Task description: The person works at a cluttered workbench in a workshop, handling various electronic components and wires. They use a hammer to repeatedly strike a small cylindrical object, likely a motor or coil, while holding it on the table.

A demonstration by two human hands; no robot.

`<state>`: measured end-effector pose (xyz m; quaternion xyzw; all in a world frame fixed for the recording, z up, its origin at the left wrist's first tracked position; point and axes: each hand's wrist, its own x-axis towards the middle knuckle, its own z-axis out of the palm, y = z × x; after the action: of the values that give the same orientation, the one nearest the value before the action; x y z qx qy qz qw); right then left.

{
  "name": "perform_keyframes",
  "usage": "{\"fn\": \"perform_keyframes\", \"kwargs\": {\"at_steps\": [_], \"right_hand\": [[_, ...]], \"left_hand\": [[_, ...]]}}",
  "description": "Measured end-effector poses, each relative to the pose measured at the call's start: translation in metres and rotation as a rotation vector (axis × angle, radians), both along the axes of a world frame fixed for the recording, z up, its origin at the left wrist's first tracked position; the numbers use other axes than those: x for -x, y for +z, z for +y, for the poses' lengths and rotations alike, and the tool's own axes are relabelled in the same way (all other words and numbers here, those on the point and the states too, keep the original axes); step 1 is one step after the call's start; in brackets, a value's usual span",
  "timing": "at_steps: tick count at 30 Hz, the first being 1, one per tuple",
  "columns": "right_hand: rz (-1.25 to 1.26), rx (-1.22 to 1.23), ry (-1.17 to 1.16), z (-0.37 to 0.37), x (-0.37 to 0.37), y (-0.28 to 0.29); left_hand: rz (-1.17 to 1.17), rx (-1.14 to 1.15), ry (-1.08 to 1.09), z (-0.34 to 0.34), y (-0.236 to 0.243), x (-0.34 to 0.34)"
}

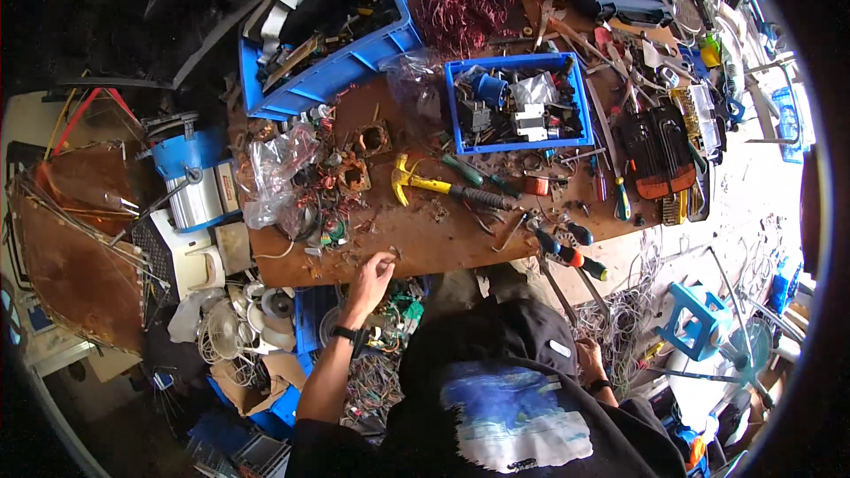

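Observation:
My left hand [375, 275], with a dark watch on its wrist, is at the front edge of the brown workbench [439, 244], fingers curled together over small scraps; what they hold is hidden. My right hand [590, 357] is low on the right beside tangled cables [620, 292], partly behind my dark clothing, its fingers unclear. A yellow hammer [425, 181] lies mid-bench, near green-handled tools [465, 170] and two copper-wound parts [352, 177]. Screwdrivers and pliers [567, 252] cluster at the front right edge. A clear plastic bag [274, 164] rests among wire scraps at the left.
Two blue crates of parts [326, 88] [519, 146] stand at the back, with red wire [452, 13] and tool cases [657, 159] around them. A blue-and-silver machine [190, 177] is at the left. A blue stool [686, 314] stands at right, a scrap-filled box [257, 385] below left.

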<state>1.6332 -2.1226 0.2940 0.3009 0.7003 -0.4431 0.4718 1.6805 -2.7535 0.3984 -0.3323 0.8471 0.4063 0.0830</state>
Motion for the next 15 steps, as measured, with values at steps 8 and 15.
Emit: {"fn": "perform_keyframes", "kwargs": {"at_steps": [8,15], "right_hand": [[0.253,-0.136,0.169,-0.005,-0.030,0.018],[0.343,-0.213,0.149,-0.011,-0.097,0.041]], "left_hand": [[0.125,0.174,-0.046,-0.049,-0.032,0.105],[0.023,0.177,0.059,-0.104,-0.077,0.176]]}}
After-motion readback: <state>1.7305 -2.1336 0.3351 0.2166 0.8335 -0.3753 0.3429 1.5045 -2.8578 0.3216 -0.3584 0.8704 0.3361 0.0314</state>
